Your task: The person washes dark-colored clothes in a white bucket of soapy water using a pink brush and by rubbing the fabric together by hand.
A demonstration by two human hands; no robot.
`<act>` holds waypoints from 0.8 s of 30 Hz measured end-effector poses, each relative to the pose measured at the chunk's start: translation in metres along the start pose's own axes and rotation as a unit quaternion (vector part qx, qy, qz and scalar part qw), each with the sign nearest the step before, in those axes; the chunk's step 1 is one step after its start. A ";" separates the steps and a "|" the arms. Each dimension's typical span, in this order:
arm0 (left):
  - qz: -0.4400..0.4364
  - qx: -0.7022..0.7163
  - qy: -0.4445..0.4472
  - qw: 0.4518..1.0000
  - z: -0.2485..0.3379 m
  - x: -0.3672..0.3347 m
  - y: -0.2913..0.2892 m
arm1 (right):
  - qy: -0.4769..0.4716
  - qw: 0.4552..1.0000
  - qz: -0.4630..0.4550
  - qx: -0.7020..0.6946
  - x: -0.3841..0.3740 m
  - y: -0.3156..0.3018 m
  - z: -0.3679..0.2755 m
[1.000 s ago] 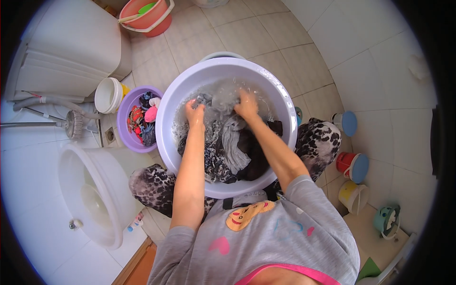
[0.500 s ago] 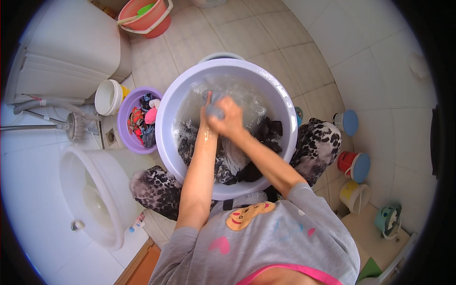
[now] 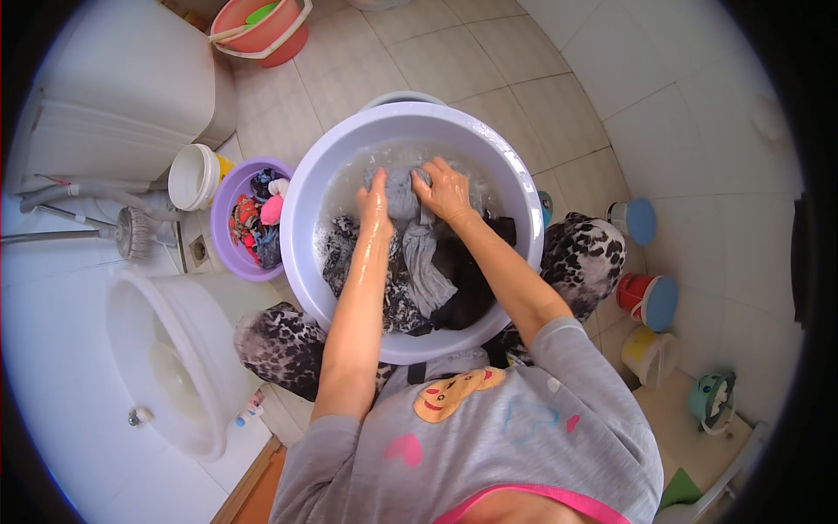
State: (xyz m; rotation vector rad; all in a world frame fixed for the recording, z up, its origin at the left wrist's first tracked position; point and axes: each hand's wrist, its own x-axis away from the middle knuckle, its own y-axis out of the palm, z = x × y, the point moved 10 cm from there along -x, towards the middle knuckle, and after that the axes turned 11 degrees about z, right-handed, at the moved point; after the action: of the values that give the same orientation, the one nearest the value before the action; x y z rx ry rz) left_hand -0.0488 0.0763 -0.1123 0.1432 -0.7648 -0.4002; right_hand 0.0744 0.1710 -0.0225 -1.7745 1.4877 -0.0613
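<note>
Both hands' fingers (image 3: 434, 179) clutch the grey cloth (image 3: 403, 190) between them.

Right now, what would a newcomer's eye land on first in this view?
The big lavender basin in the middle, full of soapy water and dark laundry, with the left hand and right hand gripping a grey garment between them. To its left sits a small purple tub of colourful clothes; a white toilet bowl fills the lower left.

Pale tiled floor (image 3: 436, 61) carries everything. Large lilac basin (image 3: 301, 218) at centre; smaller purple tub (image 3: 223, 210) just beside it at left, white bucket (image 3: 192, 175) touching that. Pink bucket (image 3: 279, 39) well apart, top. Lidded containers (image 3: 646, 301) right.
</note>
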 end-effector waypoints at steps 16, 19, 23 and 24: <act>-0.059 0.066 -0.054 0.995 0.002 -0.006 -0.003 | 0.095 0.964 -0.007 -0.248 0.028 -0.013 -0.081; -0.286 0.134 -0.148 0.937 0.000 0.015 0.034 | -0.040 0.976 -0.068 -0.204 0.048 -0.037 -0.133; -0.120 0.070 -0.008 0.990 -0.012 -0.005 0.025 | -0.065 0.997 -0.010 -0.052 0.010 -0.021 -0.094; -0.056 0.072 0.035 0.995 -0.006 0.008 0.025 | -0.062 0.997 -0.009 -0.053 0.000 -0.012 -0.081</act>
State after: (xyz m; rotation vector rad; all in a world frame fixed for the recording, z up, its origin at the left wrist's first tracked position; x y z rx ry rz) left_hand -0.0320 0.0955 -0.1043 0.3347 -0.7172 -0.4440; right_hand 0.0429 0.1269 0.0394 -1.8410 1.4094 0.1183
